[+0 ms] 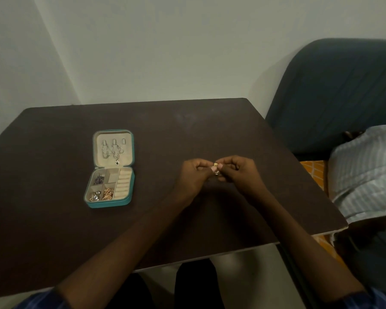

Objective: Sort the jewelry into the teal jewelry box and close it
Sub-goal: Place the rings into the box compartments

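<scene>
The teal jewelry box [129,198] lies open on the dark table [54,230], left of centre. Silver chains [110,150] hang inside its raised lid. Its lower tray holds purple pieces [98,180], silver pieces [95,195] and gold pieces [108,194] in separate compartments, beside a column of ring rolls [123,183]. To the right of the box, my left hand [194,176] and my right hand [237,173] meet above the table. Their fingertips pinch small gold rings [216,168] between them.
A dark blue sofa [334,92] stands right of the table. On it sits a person in a pale striped shirt [363,170], close to the table's right edge. An orange patterned cloth [313,172] lies there too. White walls close off the back.
</scene>
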`<act>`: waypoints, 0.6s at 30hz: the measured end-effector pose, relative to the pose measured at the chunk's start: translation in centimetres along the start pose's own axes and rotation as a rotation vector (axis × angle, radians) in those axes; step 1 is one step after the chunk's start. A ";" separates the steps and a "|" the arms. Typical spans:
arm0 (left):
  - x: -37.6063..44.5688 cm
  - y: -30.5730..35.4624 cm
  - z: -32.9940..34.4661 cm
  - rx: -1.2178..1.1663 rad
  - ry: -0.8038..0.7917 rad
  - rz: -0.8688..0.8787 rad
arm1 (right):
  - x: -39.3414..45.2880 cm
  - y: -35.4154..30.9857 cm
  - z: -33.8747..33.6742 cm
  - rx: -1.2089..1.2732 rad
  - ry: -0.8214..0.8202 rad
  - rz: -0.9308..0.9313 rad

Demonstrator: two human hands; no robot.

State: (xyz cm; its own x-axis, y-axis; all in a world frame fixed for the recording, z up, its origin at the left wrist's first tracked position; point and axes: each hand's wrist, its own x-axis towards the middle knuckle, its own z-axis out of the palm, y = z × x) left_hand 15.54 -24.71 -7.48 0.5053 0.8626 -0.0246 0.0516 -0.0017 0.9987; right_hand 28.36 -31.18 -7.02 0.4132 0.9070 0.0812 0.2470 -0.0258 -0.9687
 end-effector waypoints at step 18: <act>0.5 -1.6 0.2 0.005 0.044 -0.019 | 0.6 -0.2 0.5 0.097 -0.121 0.112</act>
State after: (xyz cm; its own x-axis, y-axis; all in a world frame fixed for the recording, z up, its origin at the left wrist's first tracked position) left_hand 15.84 -24.37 -9.06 0.4658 0.8839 -0.0414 0.0656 0.0122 0.9978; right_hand 28.12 -30.41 -6.94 0.3237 0.9448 -0.0518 0.1173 -0.0944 -0.9886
